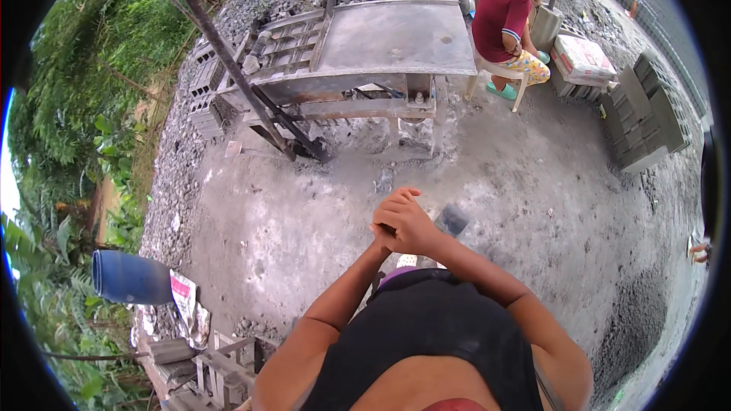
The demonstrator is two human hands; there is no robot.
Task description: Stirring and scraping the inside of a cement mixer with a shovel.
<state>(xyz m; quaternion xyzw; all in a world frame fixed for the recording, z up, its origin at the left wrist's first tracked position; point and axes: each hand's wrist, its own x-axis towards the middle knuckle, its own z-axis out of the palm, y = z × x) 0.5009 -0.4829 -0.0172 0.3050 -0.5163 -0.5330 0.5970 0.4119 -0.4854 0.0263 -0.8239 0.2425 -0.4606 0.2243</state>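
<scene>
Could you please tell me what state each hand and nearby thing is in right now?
Left hand: closed, clasped against the right hand.
Right hand: closed over the left; whether it holds anything, I cannot tell.
Table: upright, top bare and dusty.
Barrel: lying on its side.
Blocks: stacked.
Seated person: on a stool, back turned.
</scene>
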